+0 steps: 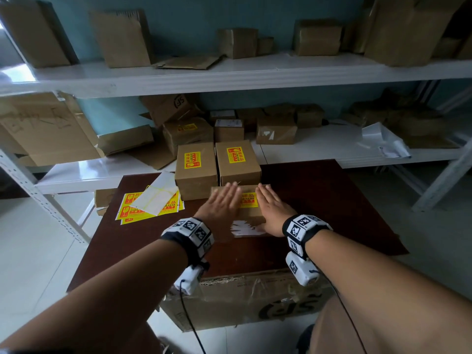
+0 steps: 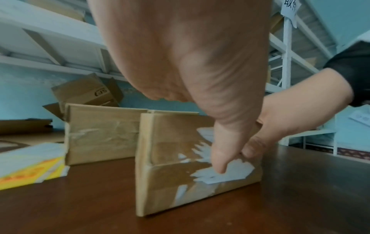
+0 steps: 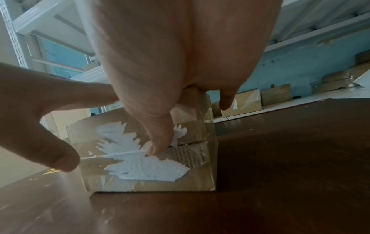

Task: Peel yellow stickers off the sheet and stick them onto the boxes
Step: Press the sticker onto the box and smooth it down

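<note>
The step in hand looks like the pressing down of a sticker. The left hand (image 1: 221, 203) and the right hand (image 1: 271, 207) both lie flat on the top of the nearest box (image 1: 251, 213), with the yellow sticker (image 1: 248, 199) showing between them. Neither hand has a grip on anything: the fingers are straight and spread wide, palms down on the cardboard.

Just beyond the fingertips stand two more boxes (image 1: 196, 172), each already with a yellow sticker on its top. The sticker sheets (image 1: 143, 208) lie on the desk (image 1: 319, 200) to the outer side of the left hand, partly under a white backing paper (image 1: 155, 198).

The sticker seems to be already in place, so the next move probably calls for a last smoothing toward its edges, then lifting both hands and reaching to the sheets for another sticker.

The head view shows the sticker and the flat fingers, which the wrist views do not. The wrist views show instead the near wall of the box, with a torn white label (image 3: 140, 161) on it, and the right thumb (image 3: 158, 142) touching this wall. In the left wrist view the left thumb (image 2: 224, 152) hangs down in front of the same torn label.
</note>
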